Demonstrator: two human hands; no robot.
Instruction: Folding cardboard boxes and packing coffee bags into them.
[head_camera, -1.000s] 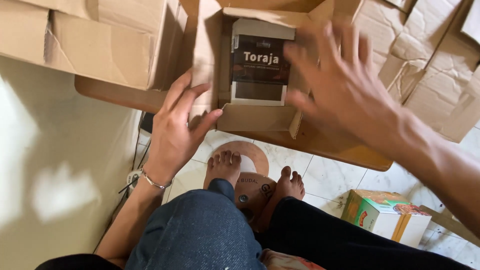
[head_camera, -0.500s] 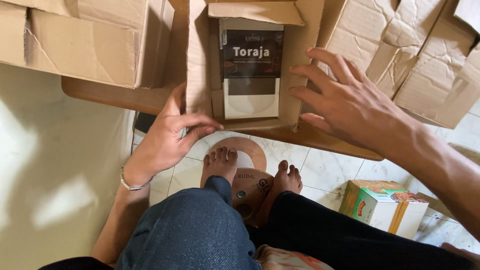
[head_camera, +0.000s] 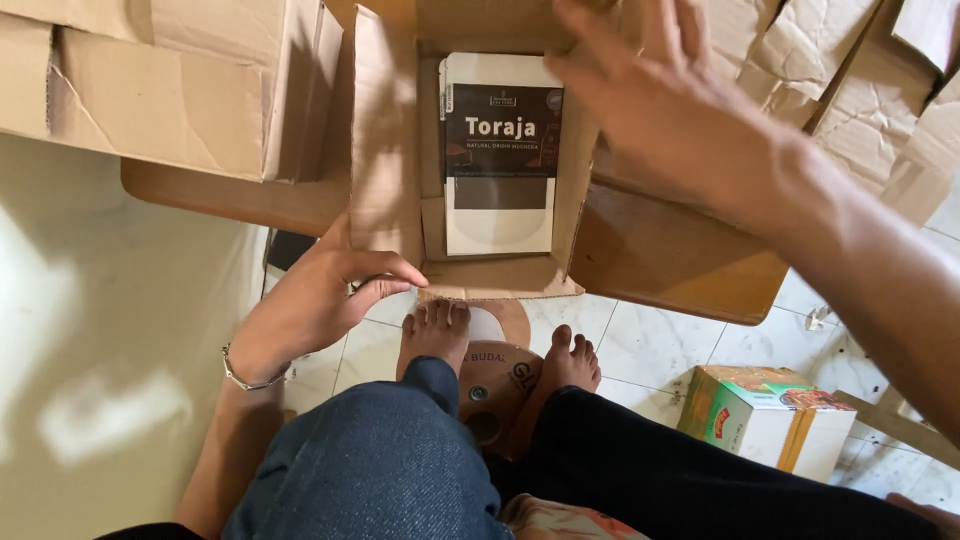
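Note:
An open cardboard box (head_camera: 385, 140) rests on a low wooden board (head_camera: 660, 255) in front of me. Inside it lies a flat white packet with a dark label (head_camera: 500, 150). My left hand (head_camera: 325, 295) grips the box's near left corner, thumb on the left flap and fingers curled under the edge. My right hand (head_camera: 665, 95) hovers above the box's right side with fingers spread, holding nothing.
Flattened and stacked cartons (head_camera: 150, 80) lie at the upper left and more crumpled cardboard (head_camera: 860, 80) at the upper right. A small colourful carton (head_camera: 765, 420) stands on the tiled floor at the right. My bare feet rest on a round brown disc (head_camera: 500, 380).
My right hand has risen and moved toward the far right of the box. My left hand slid down from the left flap to the box's near corner. The view shifted closer.

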